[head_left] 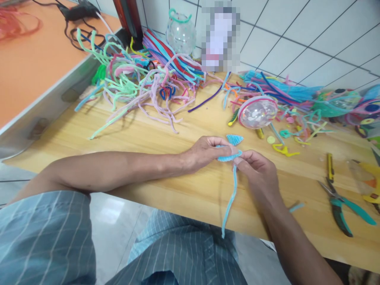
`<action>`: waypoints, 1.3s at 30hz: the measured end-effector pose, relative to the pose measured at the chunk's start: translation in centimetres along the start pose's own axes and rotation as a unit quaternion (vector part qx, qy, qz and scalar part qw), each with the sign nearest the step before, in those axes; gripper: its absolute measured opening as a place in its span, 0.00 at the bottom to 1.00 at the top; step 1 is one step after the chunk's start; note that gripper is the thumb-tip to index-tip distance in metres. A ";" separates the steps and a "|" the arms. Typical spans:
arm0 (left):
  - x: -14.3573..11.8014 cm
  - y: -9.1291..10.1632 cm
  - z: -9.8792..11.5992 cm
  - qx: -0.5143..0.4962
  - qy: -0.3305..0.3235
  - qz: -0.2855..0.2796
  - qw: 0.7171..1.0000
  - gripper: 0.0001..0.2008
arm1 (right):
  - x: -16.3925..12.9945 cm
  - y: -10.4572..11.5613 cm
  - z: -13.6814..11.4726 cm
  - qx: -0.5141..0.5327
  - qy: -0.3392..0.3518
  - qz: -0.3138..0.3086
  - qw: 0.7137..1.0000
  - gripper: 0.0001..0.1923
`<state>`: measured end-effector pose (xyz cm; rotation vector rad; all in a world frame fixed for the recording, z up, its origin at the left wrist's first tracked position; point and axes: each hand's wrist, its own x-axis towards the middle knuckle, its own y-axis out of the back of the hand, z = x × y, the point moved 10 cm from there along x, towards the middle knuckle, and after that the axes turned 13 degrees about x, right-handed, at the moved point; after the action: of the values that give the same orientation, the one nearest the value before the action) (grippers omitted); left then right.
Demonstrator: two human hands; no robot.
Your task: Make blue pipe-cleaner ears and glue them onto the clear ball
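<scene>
My left hand (204, 152) and my right hand (257, 174) meet over the wooden table (166, 170), both pinching a light blue pipe cleaner (230, 202). Its upper part is folded into a flat coiled shape (227, 157) between my fingers. The loose tail hangs down past the table's near edge. A second folded blue piece (234, 139) lies just behind my left fingers.
A tangle of coloured pipe cleaners (139, 85) covers the far left of the table. A clear plastic dome (257, 112) with a pink rim sits behind my hands. Teal-handled pliers (344, 206) and a yellow knife (329, 166) lie at the right. An orange desk (26, 67) stands left.
</scene>
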<state>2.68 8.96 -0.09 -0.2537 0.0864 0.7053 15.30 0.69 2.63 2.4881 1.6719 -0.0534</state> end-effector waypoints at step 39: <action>-1.7 -0.7 4.4 0.396 -0.289 0.022 0.872 0.07 | 0.7 -0.3 1.0 0.048 -0.031 -0.022 0.998 0.19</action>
<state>1.79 8.48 4.54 0.7548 -0.1944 0.7125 15.32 1.33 1.56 2.4901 1.7380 -0.2202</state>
